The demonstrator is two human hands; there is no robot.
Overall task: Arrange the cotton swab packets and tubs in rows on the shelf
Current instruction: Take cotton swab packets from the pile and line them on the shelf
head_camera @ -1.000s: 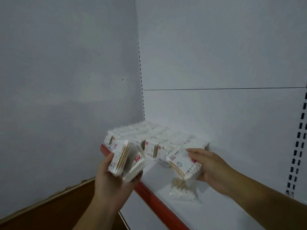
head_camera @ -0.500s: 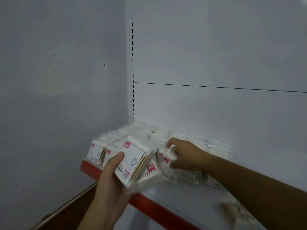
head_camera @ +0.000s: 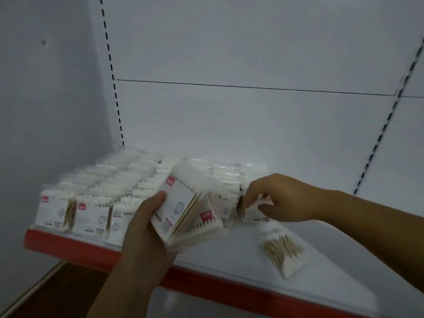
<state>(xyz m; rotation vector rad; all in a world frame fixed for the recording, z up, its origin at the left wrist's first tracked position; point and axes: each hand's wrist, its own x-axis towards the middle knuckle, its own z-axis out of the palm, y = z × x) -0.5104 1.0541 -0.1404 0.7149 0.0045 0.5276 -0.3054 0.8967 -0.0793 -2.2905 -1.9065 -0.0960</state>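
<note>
Cotton swab packets of clear film with white cards and pink labels (head_camera: 183, 210), two it seems, sit fanned in the left hand (head_camera: 146, 232), thumb curled over the front one. One flat packet (head_camera: 284, 251) lies loose on the white red-edged shelf (head_camera: 229, 249). Beyond, the fingers (head_camera: 251, 193) of the right hand (head_camera: 284, 198) pinch one upright packet (head_camera: 252, 212) beside the standing rows (head_camera: 128, 180), too blurred to count.

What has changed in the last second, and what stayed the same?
The right hand carried its packet back to the right end of the rows and still pinches it there on the shelf. The left hand still grips its stack of packets; the loose packet stays lying flat.
</note>
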